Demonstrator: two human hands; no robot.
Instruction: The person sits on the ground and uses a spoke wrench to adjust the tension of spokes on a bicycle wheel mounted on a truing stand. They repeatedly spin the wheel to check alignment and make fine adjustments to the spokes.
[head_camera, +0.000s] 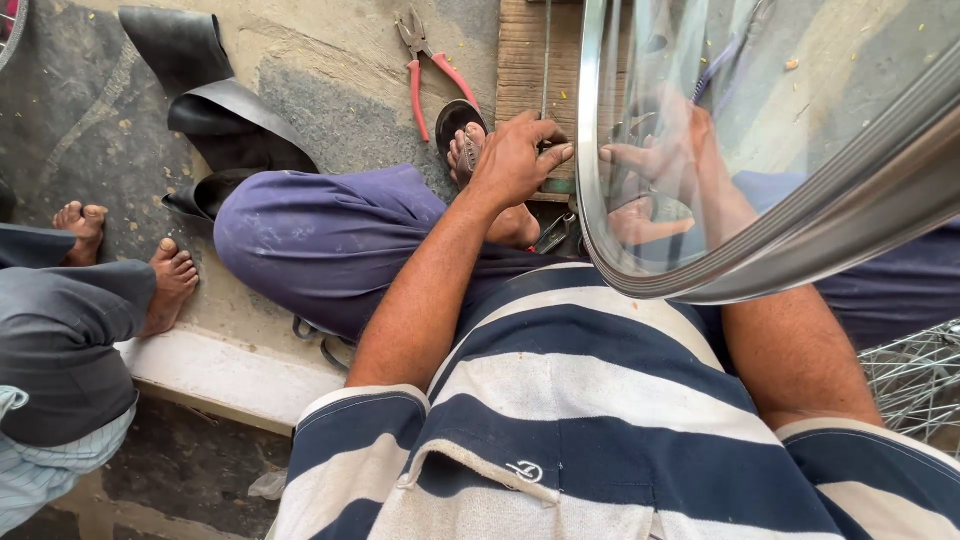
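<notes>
Rim (640, 285) just beside left hand (515, 160)

The rim (700, 270) is bright metal, polished to a mirror gloss. The pliers (425, 60) are dull grey steel with smooth red grips, probably plastic. The inner tube (215, 110) is matt black rubber. The floor (330, 60) is rough, gritty concrete. The plank (522, 55) is bare, coarse wood. The shirt (560, 420) is soft striped cloth.

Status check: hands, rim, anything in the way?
Left hand gripping shiny wheel rim's edge. Right hand behind rim, grip unclear. Red-handled pliers lying clear on ground; another person's bare feet off left.
</notes>
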